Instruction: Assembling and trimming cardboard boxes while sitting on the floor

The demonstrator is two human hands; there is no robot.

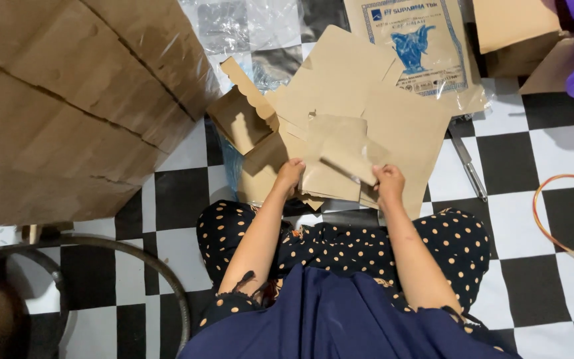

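Two hands were seen gripping one folded piece of brown kraft paper (337,159), which was held just above the person's lap, over a spread of flat brown paper sheets (406,126) lying on the checkered floor (513,159). The left hand (289,175) was closed on the lower left edge of the folded piece, and the right hand (388,183) was pinched on its lower right edge, where a narrow flap was turned over. Beyond the folded piece, a partly shaped brown paper box (242,119) was set at the left edge of the sheets, its scalloped flap raised. Farther from the folded piece, a plastic-wrapped pack of paper with a blue print (420,46) was laid at the far side of the sheets. To the right of the folded piece, a slim metal tool (468,163) was left on the floor, and an orange cable (553,219) was looped still farther right. Large corrugated cardboard panels (68,100) were propped well to the left of the folded piece. Dotted dark trousers (453,233) were worn below it.
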